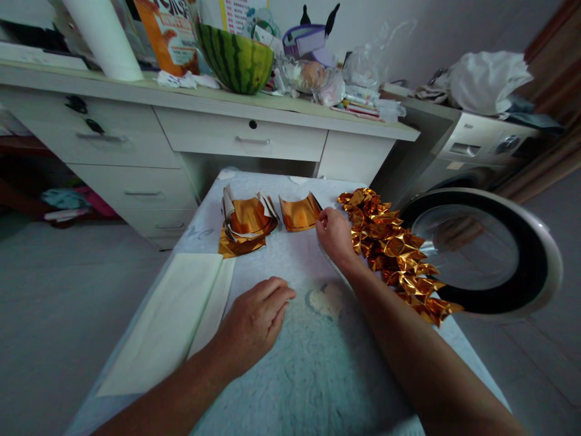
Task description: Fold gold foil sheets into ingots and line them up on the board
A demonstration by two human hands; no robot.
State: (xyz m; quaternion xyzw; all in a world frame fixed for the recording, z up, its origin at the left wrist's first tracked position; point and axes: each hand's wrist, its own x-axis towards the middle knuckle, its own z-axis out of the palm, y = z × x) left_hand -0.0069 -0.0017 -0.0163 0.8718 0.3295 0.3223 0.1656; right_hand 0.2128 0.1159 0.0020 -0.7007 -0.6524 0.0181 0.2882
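Note:
My right hand [336, 237] reaches to the far part of the table, thumb and fingers pinched at the right edge of a curved gold foil sheet [299, 214]. My left hand [256, 315] hovers over or rests on the near middle of the table, fingers pressed together, with nothing showing in them. Left of the single sheet lies a stack of curled gold foil sheets [249, 218] with pale backing. Along the table's right side runs a heap of folded gold foil pieces [394, 251], close beside my right hand and forearm.
Folded pale yellow paper [158, 321] lies on the left of the cloth-covered table [318, 363]. Behind stands a white desk [245, 134] bearing a cut watermelon [236, 59], a snack bag [170, 39] and clutter. At right, a washing machine's round door [472, 248] hangs open beside the table.

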